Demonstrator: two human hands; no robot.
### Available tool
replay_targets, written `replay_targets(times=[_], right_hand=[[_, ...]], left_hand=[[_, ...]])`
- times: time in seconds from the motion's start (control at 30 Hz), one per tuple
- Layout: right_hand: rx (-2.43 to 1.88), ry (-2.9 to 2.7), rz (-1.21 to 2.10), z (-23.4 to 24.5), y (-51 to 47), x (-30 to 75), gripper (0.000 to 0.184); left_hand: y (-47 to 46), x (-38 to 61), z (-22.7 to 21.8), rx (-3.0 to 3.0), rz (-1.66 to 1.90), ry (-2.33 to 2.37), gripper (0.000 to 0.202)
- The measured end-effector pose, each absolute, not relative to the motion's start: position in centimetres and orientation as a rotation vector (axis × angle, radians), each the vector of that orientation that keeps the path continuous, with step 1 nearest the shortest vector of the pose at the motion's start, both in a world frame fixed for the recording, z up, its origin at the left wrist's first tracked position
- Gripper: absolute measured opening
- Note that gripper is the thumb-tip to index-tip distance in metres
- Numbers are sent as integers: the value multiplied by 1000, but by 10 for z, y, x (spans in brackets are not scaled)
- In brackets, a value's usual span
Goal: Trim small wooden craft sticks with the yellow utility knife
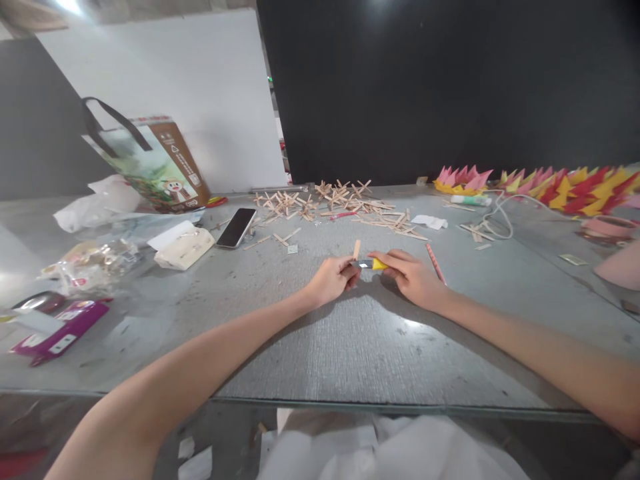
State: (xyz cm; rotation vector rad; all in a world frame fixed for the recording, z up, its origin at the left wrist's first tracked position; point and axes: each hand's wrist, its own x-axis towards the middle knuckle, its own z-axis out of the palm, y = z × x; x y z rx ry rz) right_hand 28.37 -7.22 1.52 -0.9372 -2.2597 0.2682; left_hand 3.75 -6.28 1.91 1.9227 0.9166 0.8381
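Observation:
Both my hands rest on the grey table (350,333) near its middle. My left hand (331,280) is closed in a pinch on a short wooden stick (357,249) that stands up from its fingertips. My right hand (413,275) is closed around a small yellow-and-black cutter (374,264), whose tip points at the stick's base. The two hands almost touch. A red pencil (435,262) lies just right of my right hand.
A heap of wooden stick crosses (330,200) lies behind the hands. A phone (237,227), a white box (183,245), a printed bag (155,163) and packets (60,330) sit left. Folded paper shapes (565,183), a glue stick (470,200) and a cable (495,217) lie right.

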Motion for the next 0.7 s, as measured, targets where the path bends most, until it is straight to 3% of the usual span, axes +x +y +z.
replay_targets(times=[0.7], right_hand=[[-908, -2275, 185, 7, -67, 285, 51]], left_hand=[[-59, 38, 17, 2046, 820, 1090, 31]])
